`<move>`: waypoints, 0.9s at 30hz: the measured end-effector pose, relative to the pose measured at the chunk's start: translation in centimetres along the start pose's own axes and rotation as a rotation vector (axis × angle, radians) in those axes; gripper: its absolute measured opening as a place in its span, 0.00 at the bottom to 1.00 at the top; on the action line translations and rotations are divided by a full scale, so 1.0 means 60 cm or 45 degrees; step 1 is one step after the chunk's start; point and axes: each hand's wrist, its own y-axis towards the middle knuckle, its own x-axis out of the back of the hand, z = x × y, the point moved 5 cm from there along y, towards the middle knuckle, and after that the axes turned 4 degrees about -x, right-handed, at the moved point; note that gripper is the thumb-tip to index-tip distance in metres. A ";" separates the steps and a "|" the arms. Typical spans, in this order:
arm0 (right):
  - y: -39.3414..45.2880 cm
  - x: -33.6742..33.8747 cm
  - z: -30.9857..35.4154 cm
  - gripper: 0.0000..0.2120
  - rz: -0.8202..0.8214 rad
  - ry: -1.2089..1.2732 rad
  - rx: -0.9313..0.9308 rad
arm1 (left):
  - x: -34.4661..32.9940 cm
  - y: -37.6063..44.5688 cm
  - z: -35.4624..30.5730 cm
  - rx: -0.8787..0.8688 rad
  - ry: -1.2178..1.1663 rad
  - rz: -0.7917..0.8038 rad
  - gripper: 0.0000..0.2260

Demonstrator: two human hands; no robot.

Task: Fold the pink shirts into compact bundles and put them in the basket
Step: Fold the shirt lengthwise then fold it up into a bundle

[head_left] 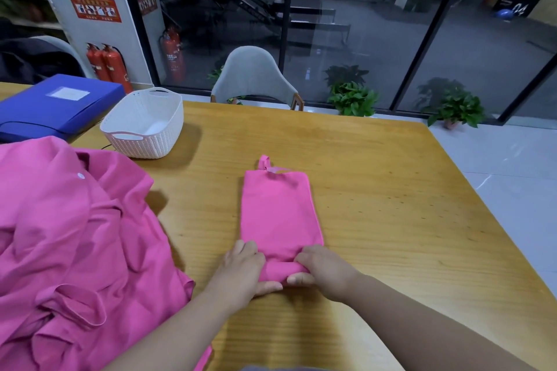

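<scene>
A pink shirt, folded into a long narrow strip, lies in the middle of the wooden table. Its near end is turned up into a small roll. My left hand grips the left end of that roll, thumb underneath and fingers over the top. My right hand grips the right end the same way. A heap of loose pink shirts covers the table's left side. The white woven basket stands at the far left with nothing in it.
A blue file box lies behind the basket at the table's far left. A grey chair stands at the far edge, in front of a glass wall. The table's right edge drops to a tiled floor with potted plants.
</scene>
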 end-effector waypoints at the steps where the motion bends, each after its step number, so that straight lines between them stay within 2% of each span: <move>1: 0.003 0.000 -0.002 0.63 0.020 0.000 0.005 | 0.000 -0.002 -0.002 0.002 0.014 0.012 0.41; 2: 0.009 -0.003 -0.007 0.63 0.048 0.007 -0.009 | 0.003 -0.003 -0.001 0.001 0.051 -0.100 0.41; 3: 0.012 -0.003 -0.010 0.62 0.070 0.017 -0.012 | 0.003 -0.002 -0.001 -0.003 0.003 -0.061 0.42; 4: 0.015 -0.004 -0.012 0.61 0.096 0.050 -0.027 | 0.003 0.002 0.000 -0.024 -0.036 -0.103 0.47; 7: 0.017 0.011 -0.007 0.47 0.141 0.127 -0.087 | -0.001 0.013 0.016 0.037 -0.165 0.029 0.56; 9: 0.014 0.026 -0.001 0.41 0.039 0.136 -0.140 | -0.003 0.022 0.028 0.097 -0.308 0.097 0.57; 10: 0.012 0.037 0.006 0.39 -0.112 0.035 -0.118 | -0.001 0.027 0.033 0.120 -0.363 0.117 0.57; 11: 0.009 0.049 0.016 0.33 -0.298 -0.149 -0.075 | 0.003 0.031 0.037 0.147 -0.406 0.129 0.53; 13: 0.004 0.039 0.027 0.20 -0.411 -0.347 -0.018 | 0.004 0.040 0.044 0.209 -0.477 0.174 0.35; 14: 0.002 0.029 0.030 0.17 -0.434 -0.357 0.021 | 0.003 0.044 0.048 0.250 -0.491 0.187 0.25; 15: 0.001 0.021 0.032 0.14 -0.455 -0.314 0.046 | 0.002 0.047 0.053 0.274 -0.516 0.194 0.20; 18: -0.012 -0.006 0.027 0.18 -0.404 -0.268 -0.014 | 0.007 0.048 0.054 0.349 -0.572 0.109 0.20; 19: -0.015 -0.010 0.025 0.20 -0.425 -0.291 -0.024 | 0.019 0.045 0.047 0.288 -0.480 -0.043 0.22; 20: -0.016 -0.009 0.023 0.22 -0.420 -0.312 -0.047 | 0.028 0.043 0.033 0.162 -0.263 -0.234 0.22; 22: -0.014 -0.007 0.021 0.26 -0.423 -0.346 -0.083 | 0.033 0.024 -0.010 -0.085 0.059 -0.464 0.24; 24: -0.008 -0.008 0.018 0.33 -0.402 -0.357 -0.110 | 0.015 0.007 -0.035 -0.207 0.199 -0.487 0.27; 27: -0.003 -0.005 0.014 0.33 -0.424 -0.344 -0.137 | -0.012 -0.004 -0.030 -0.163 0.243 -0.392 0.34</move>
